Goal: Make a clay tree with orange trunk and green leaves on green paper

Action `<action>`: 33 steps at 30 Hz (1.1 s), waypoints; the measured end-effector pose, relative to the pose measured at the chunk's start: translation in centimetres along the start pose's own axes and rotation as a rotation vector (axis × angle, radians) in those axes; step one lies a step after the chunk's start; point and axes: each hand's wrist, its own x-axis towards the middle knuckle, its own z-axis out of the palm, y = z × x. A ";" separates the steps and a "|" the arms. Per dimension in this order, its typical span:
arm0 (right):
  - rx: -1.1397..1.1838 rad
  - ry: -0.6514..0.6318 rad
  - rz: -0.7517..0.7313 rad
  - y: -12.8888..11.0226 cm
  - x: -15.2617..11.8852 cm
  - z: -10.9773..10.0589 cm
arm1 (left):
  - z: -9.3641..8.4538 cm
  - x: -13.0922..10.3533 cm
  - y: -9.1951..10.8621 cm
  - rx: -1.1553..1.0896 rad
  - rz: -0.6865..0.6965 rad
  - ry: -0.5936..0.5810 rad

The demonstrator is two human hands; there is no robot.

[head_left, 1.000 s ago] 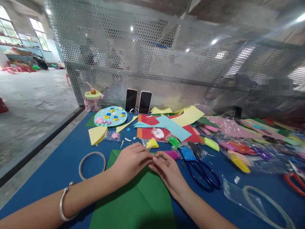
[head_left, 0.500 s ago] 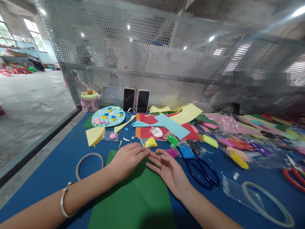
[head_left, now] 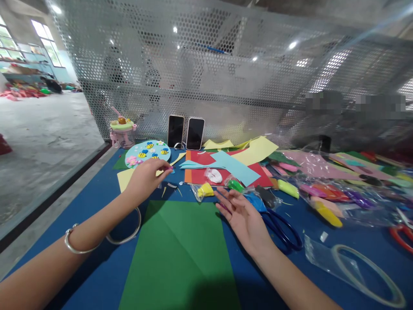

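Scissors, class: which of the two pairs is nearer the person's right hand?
The blue-handled scissors, close beside the right hand; the red-handled pair lies well away, at the picture's right edge.

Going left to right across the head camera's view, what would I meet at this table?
Lidded cup, left hand, bagged yellow lump, right hand, blue scissors handles, white scrap, red-handled scissors.

Bright windows (head_left: 47, 42) far left; right edge blurred.

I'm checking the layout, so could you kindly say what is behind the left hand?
Behind the left hand, the bee-decorated blue disc and yellow paper partly show; their covered portions cannot be seen.
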 end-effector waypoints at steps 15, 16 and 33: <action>-0.014 0.072 -0.163 -1.5 1.7 -1.4 | 4.4 2.2 1.1 0.310 0.050 -0.281; -0.015 0.082 -0.182 -1.6 2.0 -1.7 | 4.7 2.2 1.2 0.318 0.062 -0.287; 0.006 0.234 -0.271 -2.6 2.8 -1.9 | 0.5 0.3 3.0 0.012 -0.031 -0.131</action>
